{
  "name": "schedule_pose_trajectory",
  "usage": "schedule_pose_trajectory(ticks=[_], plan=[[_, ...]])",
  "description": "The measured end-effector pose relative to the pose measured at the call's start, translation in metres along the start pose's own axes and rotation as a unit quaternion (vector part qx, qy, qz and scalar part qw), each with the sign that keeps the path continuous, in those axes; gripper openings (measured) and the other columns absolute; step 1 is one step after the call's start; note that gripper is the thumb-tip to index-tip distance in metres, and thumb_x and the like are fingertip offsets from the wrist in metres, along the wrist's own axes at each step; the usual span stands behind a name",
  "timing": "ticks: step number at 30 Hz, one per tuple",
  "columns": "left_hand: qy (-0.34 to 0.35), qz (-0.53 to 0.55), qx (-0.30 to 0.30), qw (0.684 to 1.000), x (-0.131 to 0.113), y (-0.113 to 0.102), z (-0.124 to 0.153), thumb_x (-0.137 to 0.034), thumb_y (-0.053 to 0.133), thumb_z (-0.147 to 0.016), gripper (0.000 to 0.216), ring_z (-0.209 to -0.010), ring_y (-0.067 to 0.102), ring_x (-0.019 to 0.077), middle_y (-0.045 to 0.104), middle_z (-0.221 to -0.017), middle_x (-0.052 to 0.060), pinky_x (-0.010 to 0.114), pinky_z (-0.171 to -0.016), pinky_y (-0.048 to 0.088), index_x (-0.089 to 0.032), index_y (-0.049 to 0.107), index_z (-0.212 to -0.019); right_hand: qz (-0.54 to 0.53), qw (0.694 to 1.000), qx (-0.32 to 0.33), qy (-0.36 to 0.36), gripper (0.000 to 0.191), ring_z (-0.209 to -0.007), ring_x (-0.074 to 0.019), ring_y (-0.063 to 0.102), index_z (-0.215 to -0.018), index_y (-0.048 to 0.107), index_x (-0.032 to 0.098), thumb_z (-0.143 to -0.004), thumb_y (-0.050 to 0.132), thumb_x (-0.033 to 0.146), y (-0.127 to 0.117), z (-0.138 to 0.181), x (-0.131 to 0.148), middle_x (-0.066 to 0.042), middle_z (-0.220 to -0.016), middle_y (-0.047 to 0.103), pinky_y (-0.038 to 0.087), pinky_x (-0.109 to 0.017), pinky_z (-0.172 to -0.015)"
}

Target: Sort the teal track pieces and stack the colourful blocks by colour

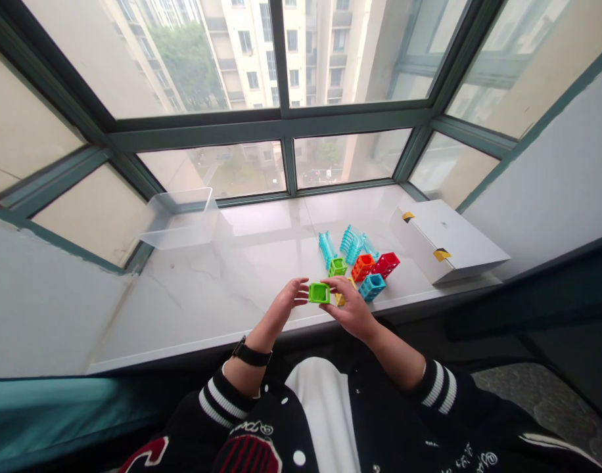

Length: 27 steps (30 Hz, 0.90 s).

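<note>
A bright green hollow block is held above the sill's front edge, its open side facing up. My right hand grips it from the right between thumb and fingers. On the block's other side, my left hand has its fingers stretched toward it, slightly apart, holding nothing. Just beyond stands another green block. Partly hidden behind my right hand is a yellow block. An orange block, a red block and a blue block cluster to the right.
Translucent turquoise pieces lie behind the blocks. A clear plastic bin sits at the sill's back left. On the right is a white box with yellow-and-black tabs. Green-framed windows enclose the marbled white sill.
</note>
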<state>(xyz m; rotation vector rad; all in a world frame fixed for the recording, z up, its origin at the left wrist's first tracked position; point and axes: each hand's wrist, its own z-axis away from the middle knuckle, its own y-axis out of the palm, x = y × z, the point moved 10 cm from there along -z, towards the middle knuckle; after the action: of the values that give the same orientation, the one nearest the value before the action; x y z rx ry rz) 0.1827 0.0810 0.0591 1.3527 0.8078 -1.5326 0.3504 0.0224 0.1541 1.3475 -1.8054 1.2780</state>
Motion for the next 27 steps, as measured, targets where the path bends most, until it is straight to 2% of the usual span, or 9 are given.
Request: schedule_pose_trajectory(ticks=[3, 6, 11, 19, 24, 27], plan=[[0.018, 0.026, 0.027, 0.999, -0.019, 0.019, 0.015, -0.063, 0.071, -0.091, 0.061, -0.112, 0.069, 0.0274, 0.072, -0.120, 0.012, 0.043, -0.097, 0.057, -0.021, 0.063, -0.134, 0.015, 1.000, 0.013, -0.015, 0.044, -0.121, -0.0273, 0.063, -0.136, 0.065, 0.030, -0.093, 0.075, 0.030, 0.006, -0.002, 0.003, -0.009, -0.129, 0.064, 0.059, -0.045, -0.099], [0.031, 0.026, 0.011, 0.999, -0.025, 0.024, 0.023, -0.053, 0.081, -0.085, 0.054, -0.105, 0.069, 0.0241, 0.072, -0.109, 0.008, 0.038, -0.091, 0.057, -0.020, 0.064, -0.124, 0.033, 0.999, 0.024, -0.030, 0.046, -0.121, -0.0279, 0.063, -0.137, 0.064, 0.031, -0.093, 0.076, 0.028, 0.012, 0.000, 0.006, -0.009, -0.128, 0.064, 0.055, -0.049, -0.107], [0.029, 0.037, -0.009, 0.999, -0.018, 0.026, 0.021, -0.051, 0.082, -0.084, 0.050, -0.097, 0.069, 0.0214, 0.072, -0.100, 0.005, 0.035, -0.086, 0.056, -0.019, 0.064, -0.117, 0.044, 0.998, 0.031, -0.033, 0.048, -0.124, -0.0282, 0.062, -0.138, 0.064, 0.032, -0.093, 0.075, 0.024, 0.015, 0.003, 0.005, -0.009, -0.129, 0.064, 0.053, -0.050, -0.111], [0.037, 0.033, -0.021, 0.999, -0.011, 0.028, 0.020, -0.053, 0.080, -0.085, 0.050, -0.107, 0.070, 0.0240, 0.073, -0.115, 0.008, 0.040, -0.094, 0.058, -0.021, 0.067, -0.122, 0.056, 0.998, 0.021, -0.031, 0.046, -0.123, -0.0279, 0.063, -0.136, 0.066, 0.033, -0.092, 0.073, 0.020, 0.015, 0.004, 0.002, -0.009, -0.127, 0.064, 0.053, -0.050, -0.110], [0.006, 0.063, -0.017, 0.998, -0.006, 0.029, 0.023, -0.055, 0.076, -0.089, 0.058, -0.107, 0.070, 0.0249, 0.071, -0.120, 0.010, 0.042, -0.093, 0.060, -0.023, 0.063, -0.136, 0.077, 0.996, 0.028, -0.048, 0.046, -0.126, -0.0284, 0.062, -0.138, 0.065, 0.033, -0.095, 0.068, 0.018, 0.013, 0.005, 0.004, -0.009, -0.129, 0.065, 0.053, -0.049, -0.111], [0.016, 0.072, -0.004, 0.997, -0.009, 0.030, 0.024, -0.051, 0.079, -0.088, 0.065, -0.109, 0.069, 0.0244, 0.068, -0.125, 0.011, 0.042, -0.094, 0.060, -0.025, 0.059, -0.144, 0.086, 0.995, 0.017, -0.043, 0.048, -0.127, -0.0290, 0.062, -0.141, 0.063, 0.033, -0.095, 0.067, 0.019, 0.005, 0.002, 0.003, -0.009, -0.132, 0.064, 0.052, -0.050, -0.112]])
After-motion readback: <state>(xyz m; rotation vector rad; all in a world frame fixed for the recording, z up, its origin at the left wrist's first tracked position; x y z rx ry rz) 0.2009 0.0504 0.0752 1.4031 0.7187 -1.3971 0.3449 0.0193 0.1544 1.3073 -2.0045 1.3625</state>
